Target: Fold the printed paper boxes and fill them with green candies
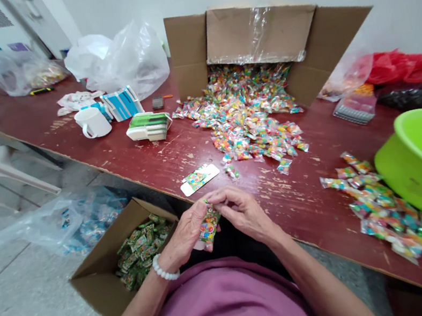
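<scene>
the left hand (194,226) pinches a small printed packet (208,226) at the table's edge while the right hand's (240,210) bent fingers close on its top, a flat carton (199,179) just beyond, then heaped candies (245,119) before an open box (260,35), no writing legible.

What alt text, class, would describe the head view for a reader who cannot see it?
A bare left hand and right hand hold a small, colourful printed carton at the edge of a worn red table, where clear-wrapped, multicoloured sweets spill from an open brown cardboard box.
</scene>
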`<state>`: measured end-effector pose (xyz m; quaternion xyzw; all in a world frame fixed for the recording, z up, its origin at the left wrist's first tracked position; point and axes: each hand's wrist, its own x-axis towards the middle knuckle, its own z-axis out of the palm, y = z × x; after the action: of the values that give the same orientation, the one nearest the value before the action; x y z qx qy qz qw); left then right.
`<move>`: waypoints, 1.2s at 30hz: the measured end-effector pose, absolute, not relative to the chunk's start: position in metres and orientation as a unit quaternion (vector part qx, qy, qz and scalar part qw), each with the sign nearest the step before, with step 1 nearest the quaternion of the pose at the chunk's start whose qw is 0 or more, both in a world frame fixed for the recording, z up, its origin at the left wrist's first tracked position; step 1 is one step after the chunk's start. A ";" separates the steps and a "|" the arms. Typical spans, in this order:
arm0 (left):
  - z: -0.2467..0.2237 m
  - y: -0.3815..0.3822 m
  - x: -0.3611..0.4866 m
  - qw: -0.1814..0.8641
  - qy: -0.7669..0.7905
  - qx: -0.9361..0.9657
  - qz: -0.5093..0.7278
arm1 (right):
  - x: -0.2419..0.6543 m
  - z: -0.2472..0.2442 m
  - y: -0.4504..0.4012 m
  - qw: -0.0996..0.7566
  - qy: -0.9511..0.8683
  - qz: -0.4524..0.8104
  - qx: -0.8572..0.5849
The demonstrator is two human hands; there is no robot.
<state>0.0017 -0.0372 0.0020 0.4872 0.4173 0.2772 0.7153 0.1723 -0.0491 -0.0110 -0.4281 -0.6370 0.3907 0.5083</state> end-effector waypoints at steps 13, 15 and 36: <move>-0.009 -0.037 0.010 0.769 0.393 0.395 0.313 | 0.173 -0.021 -0.041 0.451 -0.712 0.257 -0.473; -0.012 -0.037 0.008 0.779 0.388 0.375 0.320 | 0.185 -0.027 -0.028 0.451 -0.691 0.241 -0.511; -0.011 -0.011 -0.023 0.658 0.462 0.344 0.485 | 0.189 -0.016 -0.074 0.452 -0.461 0.540 -0.540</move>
<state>-0.0226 -0.0106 -0.0113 0.3441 0.4620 0.4845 0.6584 0.1887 -0.0745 -0.0159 -0.5399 -0.4613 0.5402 0.4515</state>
